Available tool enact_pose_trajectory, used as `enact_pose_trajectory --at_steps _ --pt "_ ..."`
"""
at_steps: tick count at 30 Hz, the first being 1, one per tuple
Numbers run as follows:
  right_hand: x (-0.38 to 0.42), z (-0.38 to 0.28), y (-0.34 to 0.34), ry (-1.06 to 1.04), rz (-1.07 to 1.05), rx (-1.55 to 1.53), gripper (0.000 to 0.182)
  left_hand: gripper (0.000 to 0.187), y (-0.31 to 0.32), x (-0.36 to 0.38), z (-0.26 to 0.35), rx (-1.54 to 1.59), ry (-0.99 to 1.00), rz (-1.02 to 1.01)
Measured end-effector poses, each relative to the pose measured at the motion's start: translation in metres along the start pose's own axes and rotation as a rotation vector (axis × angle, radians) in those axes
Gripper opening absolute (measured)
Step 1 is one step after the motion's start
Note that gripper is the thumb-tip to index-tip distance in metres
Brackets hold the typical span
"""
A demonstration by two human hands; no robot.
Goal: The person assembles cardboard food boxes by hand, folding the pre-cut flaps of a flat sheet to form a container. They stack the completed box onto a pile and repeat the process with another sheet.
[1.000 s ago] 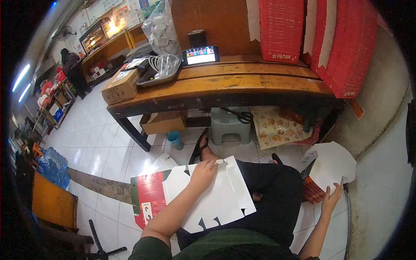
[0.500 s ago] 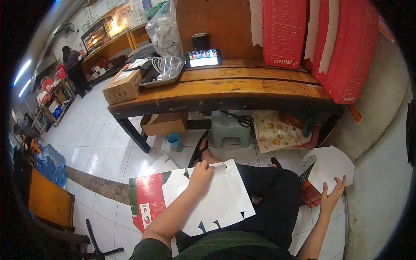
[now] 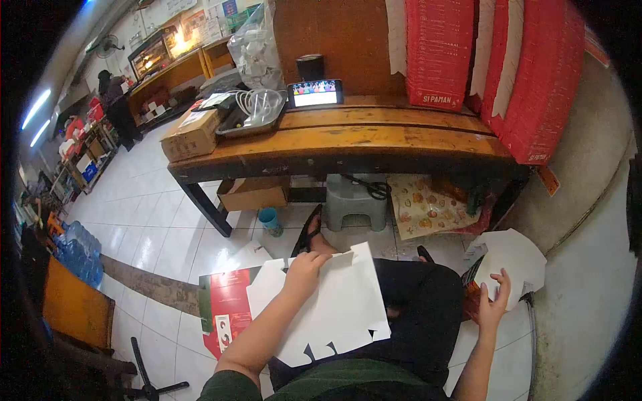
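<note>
A flat white cardboard box blank [image 3: 341,301] with cut slots and tabs lies across my lap. My left hand [image 3: 306,273] is closed on it near its upper edge, fingers bent over a raised flap. Beneath its left side another blank [image 3: 229,294] shows a red and green printed face. At the right stands a stack of similar blanks [image 3: 521,257], white side up with red edges. My right hand [image 3: 493,297] is at the near left side of this stack, fingers spread and curved, fingertips over the top white sheet.
Ahead is a wooden bench [image 3: 374,137] bearing a lit phone [image 3: 314,93], a metal tray [image 3: 254,120], a carton [image 3: 190,137] and tall red stacks [image 3: 438,57]. Under it are a grey stool [image 3: 354,204] and a blue cup [image 3: 269,219]. A person [image 3: 117,107] stands far left.
My right hand has moved left and slightly down over the stack, its fingers more curled. My left hand and the white blank have shifted slightly left.
</note>
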State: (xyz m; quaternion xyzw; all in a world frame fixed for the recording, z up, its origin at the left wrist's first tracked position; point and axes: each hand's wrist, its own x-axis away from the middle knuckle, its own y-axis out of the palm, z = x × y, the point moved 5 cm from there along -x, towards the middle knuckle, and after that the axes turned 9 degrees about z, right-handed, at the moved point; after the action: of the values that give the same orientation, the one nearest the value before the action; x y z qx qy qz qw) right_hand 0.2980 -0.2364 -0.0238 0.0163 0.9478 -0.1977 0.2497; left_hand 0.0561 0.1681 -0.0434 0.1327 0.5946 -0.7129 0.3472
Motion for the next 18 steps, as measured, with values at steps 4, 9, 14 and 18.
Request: enact_pose_trajectory --at_steps 4,9,14,18 --pt "0.025 -0.032 0.059 0.028 -0.199 -0.497 0.034 0.050 -0.063 -0.024 0.037 0.117 0.045 0.148" --pt "0.073 -0.080 0.146 0.200 -0.729 -0.584 0.069 0.050 -0.090 -0.028 0.061 0.133 0.231 0.241" --pt "0.092 -0.093 0.165 0.460 -0.763 -0.697 0.061 0.045 -0.085 -0.006 0.052 -0.101 0.328 0.306" --pt "0.100 -0.084 0.167 0.686 -0.745 -0.849 0.064 0.037 -0.080 -0.001 0.050 -0.041 0.231 0.256"
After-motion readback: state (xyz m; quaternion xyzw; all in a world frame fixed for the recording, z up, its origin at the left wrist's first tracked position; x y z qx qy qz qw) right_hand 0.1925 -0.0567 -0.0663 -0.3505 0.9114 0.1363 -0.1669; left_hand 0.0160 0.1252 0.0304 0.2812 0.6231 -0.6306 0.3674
